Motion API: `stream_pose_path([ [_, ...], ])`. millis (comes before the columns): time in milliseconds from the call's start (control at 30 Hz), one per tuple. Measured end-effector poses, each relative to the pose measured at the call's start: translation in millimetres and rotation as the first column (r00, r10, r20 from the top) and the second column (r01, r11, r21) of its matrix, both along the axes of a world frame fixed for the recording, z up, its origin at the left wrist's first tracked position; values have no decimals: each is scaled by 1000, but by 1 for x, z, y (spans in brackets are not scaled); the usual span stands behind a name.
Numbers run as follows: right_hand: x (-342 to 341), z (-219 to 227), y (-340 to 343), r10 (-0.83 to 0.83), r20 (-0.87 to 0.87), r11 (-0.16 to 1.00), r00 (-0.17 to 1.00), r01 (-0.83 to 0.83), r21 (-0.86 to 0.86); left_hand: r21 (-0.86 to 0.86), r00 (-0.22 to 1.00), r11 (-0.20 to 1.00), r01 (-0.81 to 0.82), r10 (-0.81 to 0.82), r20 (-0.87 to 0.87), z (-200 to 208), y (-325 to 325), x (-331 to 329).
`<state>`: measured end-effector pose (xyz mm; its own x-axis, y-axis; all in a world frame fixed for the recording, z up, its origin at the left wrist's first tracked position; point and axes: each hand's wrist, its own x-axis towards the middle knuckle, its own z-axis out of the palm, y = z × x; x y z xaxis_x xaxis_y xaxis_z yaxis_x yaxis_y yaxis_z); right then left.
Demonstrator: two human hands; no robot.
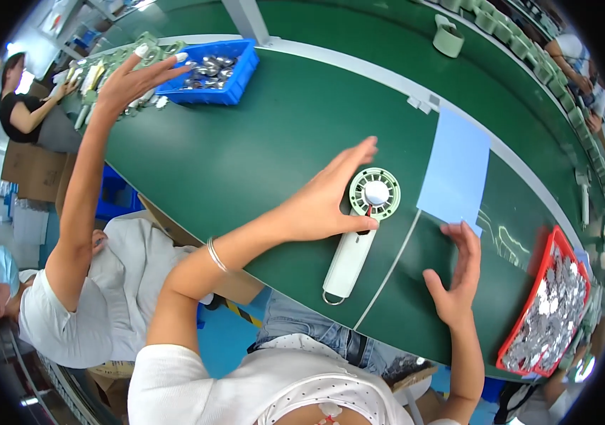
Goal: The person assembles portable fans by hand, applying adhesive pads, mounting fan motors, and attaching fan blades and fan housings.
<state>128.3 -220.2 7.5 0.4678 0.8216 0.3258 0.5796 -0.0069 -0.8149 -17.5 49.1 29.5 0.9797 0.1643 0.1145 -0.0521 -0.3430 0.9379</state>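
Note:
A handheld fan (pixel 346 263) lies on the green table in front of me, with a pale handle and a small metal ring at its near end. Its round green head (pixel 394 185) shows slots around a domed silver cap (pixel 376 193). My left hand (pixel 320 202) is spread at the fan's left side, fingers stretched past the head and thumb reaching across its neck. Whether the thumb presses on the fan I cannot tell. To the right, my right hand (pixel 458 283) hovers with fingers apart and nothing in it, near the lower edge of a light blue sheet (pixel 456 166).
A red tray (pixel 526 322) of shiny silver pieces sits at right. Far left, a co-worker's hand (pixel 129 81) reaches beside a blue bin (pixel 235 91) of silver domed caps. Green parts (pixel 508 32) line the far-right belt, with one green piece (pixel 448 41) apart from them.

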Motion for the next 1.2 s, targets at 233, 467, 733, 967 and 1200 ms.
stream_pose_path([
  [233, -4, -10, -12, -43, -19, 997, 999, 45, 63, 673, 886, 627, -391, 455, 91, 8, -75, -41],
  [467, -4, -12, -14, -15, -60, 996, 998, 20, 81, 530, 778, 635, -563, 623, 80, 0, -89, -39],
  [733, -7, -10, -15, -9, -81, 998, 997, 14, 68, 603, 656, 455, -655, 738, 156, -1, -31, -44],
  [967, -6, -6, -19, -52, -61, 998, 997, 54, 21, 689, 705, 426, -587, 687, 175, -1, 25, -39],
  [1200, -7, -6, -14, -62, -38, 998, 997, 62, 4, 659, 667, 373, -653, 695, 268, -20, 110, -9],
])
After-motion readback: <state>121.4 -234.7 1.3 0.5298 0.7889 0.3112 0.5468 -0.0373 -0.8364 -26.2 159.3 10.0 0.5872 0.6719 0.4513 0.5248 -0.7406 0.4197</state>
